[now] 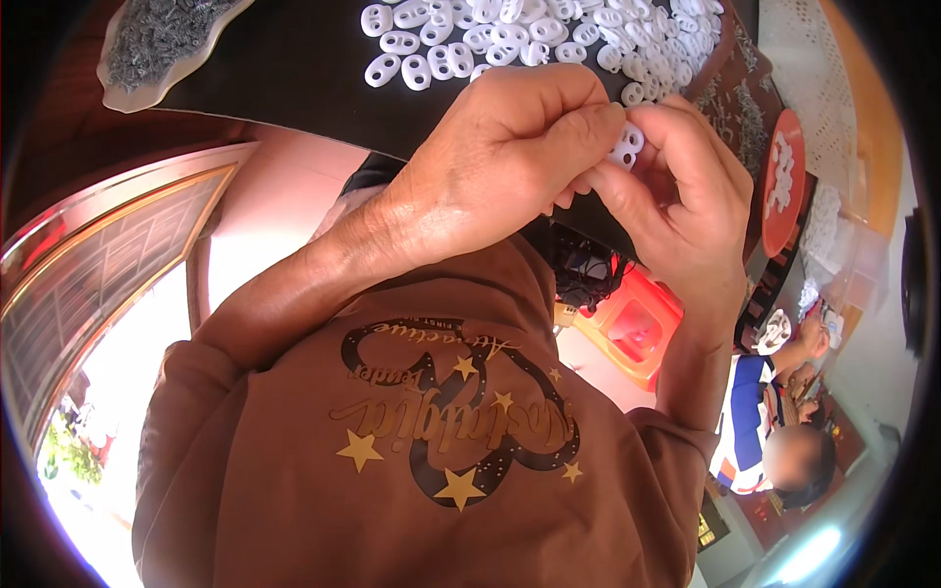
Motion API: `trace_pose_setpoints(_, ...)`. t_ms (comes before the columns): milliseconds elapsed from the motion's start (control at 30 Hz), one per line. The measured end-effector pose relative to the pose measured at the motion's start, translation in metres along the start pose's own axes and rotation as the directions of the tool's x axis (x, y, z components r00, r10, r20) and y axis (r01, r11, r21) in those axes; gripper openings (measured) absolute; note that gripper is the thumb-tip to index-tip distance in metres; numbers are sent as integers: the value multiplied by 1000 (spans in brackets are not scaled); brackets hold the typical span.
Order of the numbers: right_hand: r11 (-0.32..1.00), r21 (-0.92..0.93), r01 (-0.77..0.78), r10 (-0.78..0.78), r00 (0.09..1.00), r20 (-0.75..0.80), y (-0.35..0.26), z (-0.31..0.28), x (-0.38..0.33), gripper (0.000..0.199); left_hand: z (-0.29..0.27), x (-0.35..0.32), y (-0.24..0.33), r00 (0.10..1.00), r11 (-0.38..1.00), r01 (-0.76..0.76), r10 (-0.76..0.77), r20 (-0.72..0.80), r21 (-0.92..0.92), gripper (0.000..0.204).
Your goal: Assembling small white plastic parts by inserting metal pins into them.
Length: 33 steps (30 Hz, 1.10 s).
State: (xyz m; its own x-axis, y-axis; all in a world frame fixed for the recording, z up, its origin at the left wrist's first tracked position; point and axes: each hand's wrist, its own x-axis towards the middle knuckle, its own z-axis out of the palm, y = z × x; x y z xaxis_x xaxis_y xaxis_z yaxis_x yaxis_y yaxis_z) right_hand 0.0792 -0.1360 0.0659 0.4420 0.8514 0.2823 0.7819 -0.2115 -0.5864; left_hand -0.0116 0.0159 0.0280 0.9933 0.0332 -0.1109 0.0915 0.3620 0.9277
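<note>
A white plastic two-hole cord lock (627,147) is pinched between my hands above the near edge of the black table. My right hand (691,181) is closed, with thumb and forefinger gripping the cord lock from the right. My left hand (524,147) is closed too, its thumb and fingers pressed at the cord lock's left side. Whether a smaller part sits under the left fingertips is hidden. Just beyond my hands spreads a heap of similar white cord locks (510,34).
At the far left stands a translucent tray (147,96) full of small grey metal springs. More springs (750,122) lie scattered on the right. A red plate (768,233) holds white pieces. Below the table is a red stool (642,328). Another person (750,412) sits at the right.
</note>
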Motion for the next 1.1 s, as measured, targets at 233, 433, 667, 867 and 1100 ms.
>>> trace_pose_setpoints(233, 669, 566, -482, 460, 866, 195, -17, -4, 2, 14, 0, -1, 4, 998, 999, -42, 42, -39, -14, 22)
trace_pose_setpoints(433, 315, 779, -542, 404, 819, 407, -16, -8, 2, 13, 1, 1, -1, 998, 996, -63, 64, 20, -58, 28)
trace_pose_setpoints(667, 609, 636, -473, 366, 880, 304, -14, -6, -1, 13, -4, -2, 4, 995, 998, 29, -24, 101, -54, 24)
trace_pose_setpoints(867, 988, -82, -129, 126, 991, -41, -9, 6, -8, 26, -3, -2, 3, 997, 996, 65, -63, 40, -61, 25)
trace_pose_setpoints(1100, 990, -144, -8, 19, 997, 71, -4, 3, -4, 30, -1, -2, 1, 997, 996, 70, -68, 36, -52, 22)
